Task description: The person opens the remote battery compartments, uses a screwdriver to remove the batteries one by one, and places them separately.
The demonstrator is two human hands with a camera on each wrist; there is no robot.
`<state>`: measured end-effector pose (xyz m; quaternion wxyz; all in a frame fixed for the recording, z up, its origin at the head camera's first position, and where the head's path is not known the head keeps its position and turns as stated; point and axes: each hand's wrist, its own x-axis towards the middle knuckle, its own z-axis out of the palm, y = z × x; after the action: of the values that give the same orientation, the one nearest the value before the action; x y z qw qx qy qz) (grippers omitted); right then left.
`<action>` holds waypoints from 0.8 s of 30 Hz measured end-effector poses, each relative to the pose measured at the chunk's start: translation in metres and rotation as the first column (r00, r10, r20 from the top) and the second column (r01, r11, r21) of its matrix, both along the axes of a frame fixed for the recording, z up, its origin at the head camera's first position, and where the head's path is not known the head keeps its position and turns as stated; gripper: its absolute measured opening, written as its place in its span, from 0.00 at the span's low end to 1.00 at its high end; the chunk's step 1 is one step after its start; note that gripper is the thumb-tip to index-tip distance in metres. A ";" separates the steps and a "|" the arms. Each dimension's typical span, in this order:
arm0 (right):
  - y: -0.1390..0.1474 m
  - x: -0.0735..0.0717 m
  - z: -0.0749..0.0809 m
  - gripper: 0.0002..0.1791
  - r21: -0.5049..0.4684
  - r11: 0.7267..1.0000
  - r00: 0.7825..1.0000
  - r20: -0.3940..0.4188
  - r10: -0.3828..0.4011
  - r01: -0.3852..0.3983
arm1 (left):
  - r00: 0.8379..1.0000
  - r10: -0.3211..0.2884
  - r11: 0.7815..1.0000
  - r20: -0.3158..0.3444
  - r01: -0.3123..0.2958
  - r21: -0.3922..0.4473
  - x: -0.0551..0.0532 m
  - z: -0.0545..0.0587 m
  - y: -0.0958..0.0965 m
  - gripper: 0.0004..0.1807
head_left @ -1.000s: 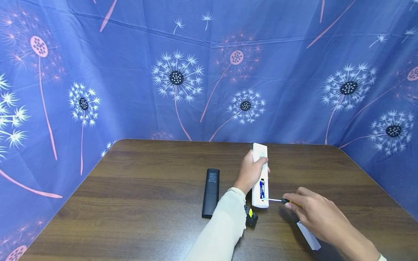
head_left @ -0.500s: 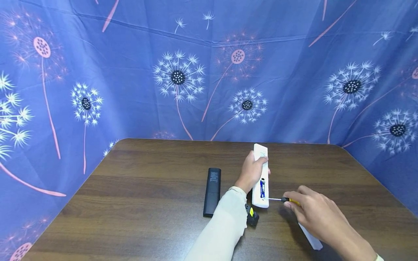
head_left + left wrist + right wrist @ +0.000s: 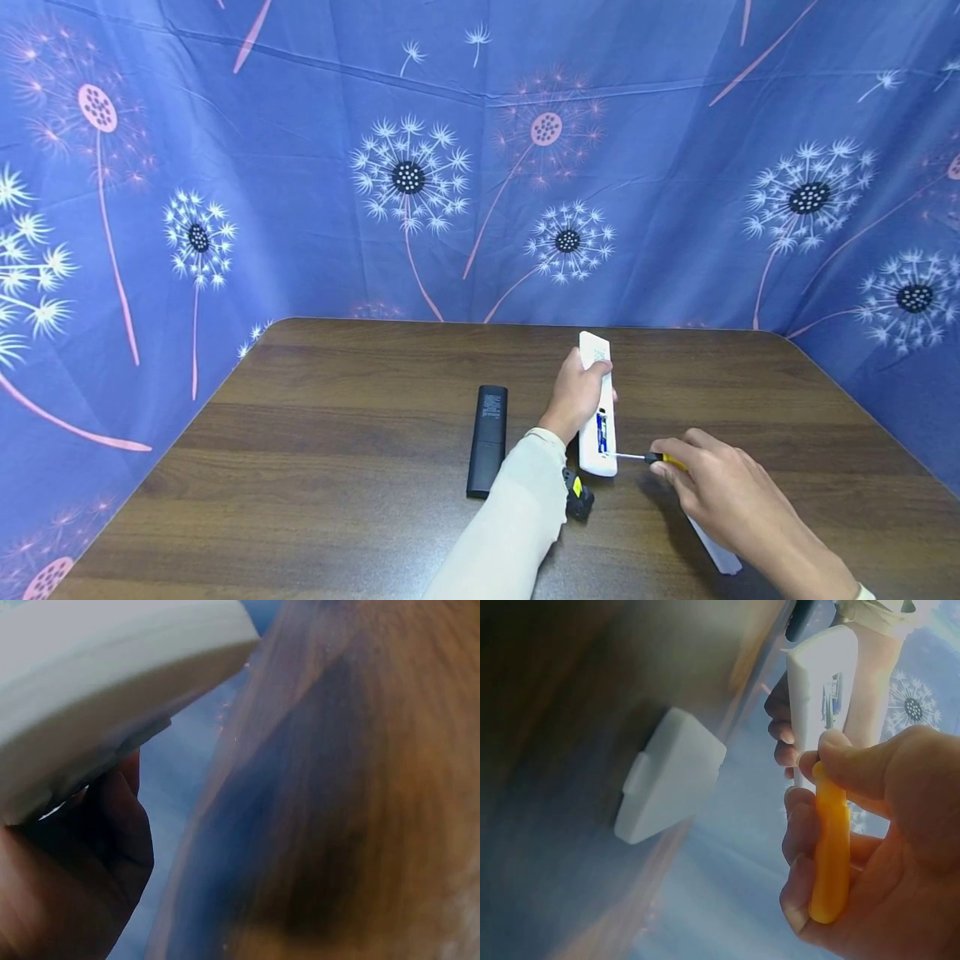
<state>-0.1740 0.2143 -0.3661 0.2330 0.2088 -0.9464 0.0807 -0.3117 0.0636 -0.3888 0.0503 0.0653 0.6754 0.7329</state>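
My left hand (image 3: 576, 396) grips a white remote control (image 3: 592, 462), thumb across its back, and holds it up with the battery compartment facing me. Blue batteries (image 3: 602, 433) lie in that compartment. In my right hand (image 3: 723, 487) is a screwdriver (image 3: 830, 855) with a yellow handle, pinched between thumb and fingers. Its thin metal shaft (image 3: 628, 456) points left, the tip right at the lower end of the compartment. From the left wrist view, the remote's pale underside hangs above the fingers. Below my right hand a white battery cover (image 3: 676, 776) lies on the table.
A black remote (image 3: 487, 442) lies face down on the brown wooden table (image 3: 337, 467), left of my forearm. A black device with a yellow mark (image 3: 577, 497) sits at my left wrist. Behind the table hangs a blue dandelion-print cloth (image 3: 300, 167).
The white remote has shifted and tilted very slightly to the left in my left hand. The screwdriver tip stays at the compartment's lower end, and my right hand has hardly moved.
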 end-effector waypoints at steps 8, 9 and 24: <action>-0.001 0.000 -0.002 0.13 0.000 1.000 1.000 -0.008 0.017 -0.017 | 1.000 0.002 1.000 0.012 -0.001 -0.022 0.000 0.000 -0.002 0.12; -0.001 0.000 -0.002 0.13 -0.003 1.000 1.000 -0.003 0.015 -0.015 | 1.000 -0.004 1.000 0.014 0.004 -0.025 0.000 0.000 -0.002 0.13; -0.002 0.002 -0.002 0.12 0.006 1.000 1.000 -0.004 -0.006 0.006 | 1.000 -0.004 1.000 0.018 0.004 -0.027 -0.001 -0.003 0.000 0.12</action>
<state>-0.1715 0.2126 -0.3681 0.2344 0.2069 -0.9467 0.0770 -0.3125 0.0635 -0.3918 0.0587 0.0595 0.6847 0.7240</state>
